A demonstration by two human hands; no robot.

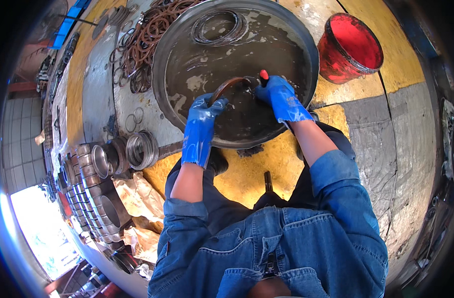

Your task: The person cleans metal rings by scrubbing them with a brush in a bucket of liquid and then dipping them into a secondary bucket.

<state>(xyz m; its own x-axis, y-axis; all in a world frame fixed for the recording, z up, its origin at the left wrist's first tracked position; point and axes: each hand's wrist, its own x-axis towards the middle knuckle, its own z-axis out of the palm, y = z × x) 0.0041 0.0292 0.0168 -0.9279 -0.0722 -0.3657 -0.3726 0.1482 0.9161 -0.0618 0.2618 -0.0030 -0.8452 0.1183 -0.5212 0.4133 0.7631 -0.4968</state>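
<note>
A wide, round metal basin (pixel 161 82) of murky dark liquid stands in front of me. Over its near half, my left hand (pixel 205 107), in a blue rubber glove, is closed on a rusty brown metal ring (pixel 228 86), held tilted. Gloved alike, my right hand (pixel 277 92) is closed round a red-tipped handle (pixel 264 74) at the ring's right side. Whatever the handle belongs to is hidden by the hand and the ring. Several thin metal rings (pixel 201 29) lie together at the far side of the basin, partly in the liquid.
A red bucket (pixel 330 60) stands right of the basin. Many rusty rings (pixel 148 42) are heaped at its far left. Coiled thin rings (pixel 142 149), stacked metal cylinders (pixel 90 184) and crumpled brown paper (pixel 140 196) lie to my left. Worn boards (pixel 371 134) cover the floor at right.
</note>
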